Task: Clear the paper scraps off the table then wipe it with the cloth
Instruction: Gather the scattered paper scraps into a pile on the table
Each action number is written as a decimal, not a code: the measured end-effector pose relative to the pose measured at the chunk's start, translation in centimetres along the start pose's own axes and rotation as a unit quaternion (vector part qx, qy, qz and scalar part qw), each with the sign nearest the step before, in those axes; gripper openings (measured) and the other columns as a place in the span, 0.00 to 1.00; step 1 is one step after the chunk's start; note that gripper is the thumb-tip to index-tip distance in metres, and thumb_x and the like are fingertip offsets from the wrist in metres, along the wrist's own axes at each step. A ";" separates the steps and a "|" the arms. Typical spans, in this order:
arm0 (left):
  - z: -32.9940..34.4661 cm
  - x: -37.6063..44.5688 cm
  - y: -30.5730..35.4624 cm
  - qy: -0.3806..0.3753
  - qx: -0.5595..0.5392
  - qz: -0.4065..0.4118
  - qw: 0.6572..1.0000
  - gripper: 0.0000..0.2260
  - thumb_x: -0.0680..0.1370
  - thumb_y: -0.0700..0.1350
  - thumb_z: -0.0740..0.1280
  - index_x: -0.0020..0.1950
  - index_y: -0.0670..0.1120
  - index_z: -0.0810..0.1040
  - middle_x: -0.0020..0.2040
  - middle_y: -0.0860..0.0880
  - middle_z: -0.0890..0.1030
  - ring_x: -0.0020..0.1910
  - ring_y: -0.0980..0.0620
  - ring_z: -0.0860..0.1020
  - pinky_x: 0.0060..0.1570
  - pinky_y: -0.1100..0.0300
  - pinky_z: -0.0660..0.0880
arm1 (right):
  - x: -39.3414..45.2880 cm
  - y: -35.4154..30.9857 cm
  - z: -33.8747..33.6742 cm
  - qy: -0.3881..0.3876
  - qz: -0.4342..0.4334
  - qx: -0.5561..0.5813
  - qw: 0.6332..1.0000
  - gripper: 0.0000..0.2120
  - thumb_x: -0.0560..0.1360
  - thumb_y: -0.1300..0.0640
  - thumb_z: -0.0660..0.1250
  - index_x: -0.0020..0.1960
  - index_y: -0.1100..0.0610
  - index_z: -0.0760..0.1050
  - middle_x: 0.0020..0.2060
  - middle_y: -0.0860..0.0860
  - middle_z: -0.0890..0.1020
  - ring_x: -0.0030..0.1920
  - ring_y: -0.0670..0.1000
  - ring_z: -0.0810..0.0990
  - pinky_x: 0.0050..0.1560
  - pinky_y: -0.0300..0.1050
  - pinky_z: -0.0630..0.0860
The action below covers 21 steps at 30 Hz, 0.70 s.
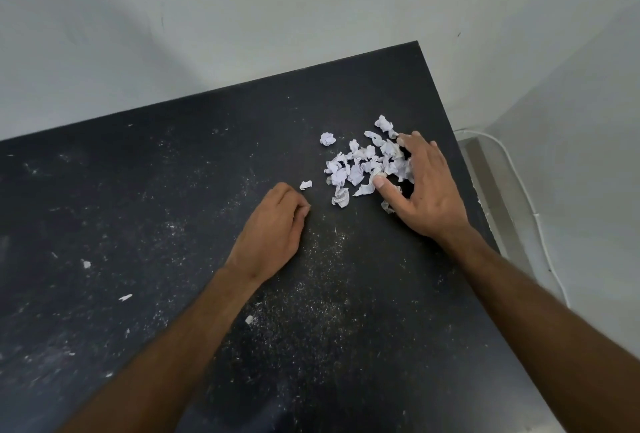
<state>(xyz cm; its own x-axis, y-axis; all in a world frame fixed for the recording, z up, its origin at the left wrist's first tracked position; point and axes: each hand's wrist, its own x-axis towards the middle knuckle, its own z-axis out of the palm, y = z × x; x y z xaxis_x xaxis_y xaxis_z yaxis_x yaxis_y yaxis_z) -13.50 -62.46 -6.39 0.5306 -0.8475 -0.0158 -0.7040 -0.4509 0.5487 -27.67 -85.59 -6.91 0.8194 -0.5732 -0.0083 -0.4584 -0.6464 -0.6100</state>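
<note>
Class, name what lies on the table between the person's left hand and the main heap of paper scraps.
Head view: one small crumpled scrap by the left hand; otherwise dusty table up to the heap.

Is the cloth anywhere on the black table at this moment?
No, the black table carries only the heap of crumpled white paper scraps, stray bits, dust and both hands.

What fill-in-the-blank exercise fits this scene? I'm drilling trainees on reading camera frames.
1. The paper scraps lie on a table whose top is ____ in colour.
2. The ____ hand spreads its fingers over the pile.
3. The left hand rests with fingers ____.
4. Beyond the table's right edge runs a white ____.

Missing words: black; right; curled; cable
</note>
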 end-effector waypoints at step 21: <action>-0.1 7.7 -1.7 0.084 -0.028 -0.025 0.996 0.05 0.84 0.44 0.63 0.55 0.47 0.77 0.53 0.52 0.77 0.51 0.56 0.75 0.53 0.61 0.72 | 0.1 -0.1 0.0 0.001 0.010 0.010 1.000 0.37 0.76 0.37 0.66 0.78 0.55 0.60 0.78 0.54 0.64 0.71 0.37 0.49 0.76 0.44 0.48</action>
<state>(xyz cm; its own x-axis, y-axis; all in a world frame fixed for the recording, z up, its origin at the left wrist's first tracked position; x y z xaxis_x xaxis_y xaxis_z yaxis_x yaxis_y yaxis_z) -8.14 -68.23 -7.38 0.6386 -0.7639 0.0927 -0.6503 -0.4713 0.5958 -27.54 -85.60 -6.80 0.8087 -0.5878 -0.0191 -0.4684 -0.6241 -0.6254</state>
